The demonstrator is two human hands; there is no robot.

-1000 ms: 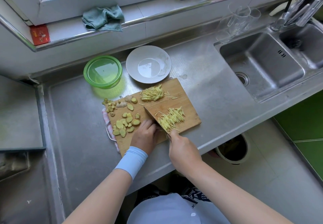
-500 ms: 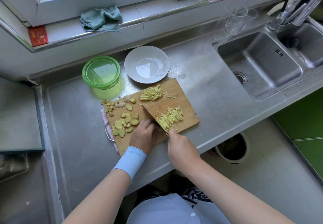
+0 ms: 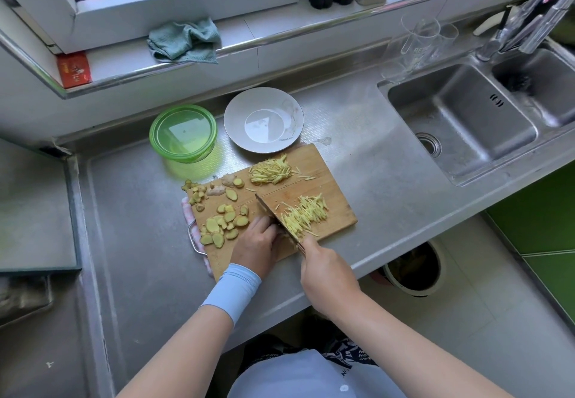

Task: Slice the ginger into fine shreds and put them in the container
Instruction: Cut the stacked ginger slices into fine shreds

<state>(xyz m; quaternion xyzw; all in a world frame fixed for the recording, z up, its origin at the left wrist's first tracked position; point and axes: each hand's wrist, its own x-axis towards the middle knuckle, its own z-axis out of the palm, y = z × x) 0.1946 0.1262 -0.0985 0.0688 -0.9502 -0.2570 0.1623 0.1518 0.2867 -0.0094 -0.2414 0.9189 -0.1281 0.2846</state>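
Diagonally across board, knife tip far-left, handle in R hand.

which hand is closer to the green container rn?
Left. The left hand sits on the board, below-right of the green container; the right hand, gripping the knife, is further right and nearer the counter edge.

A pale blue stretch cuff wraps the left wrist. The forearms are otherwise bare, as are the left grip and right grip. Lower down is a white top with one small button, beside dark cloth lettered white.
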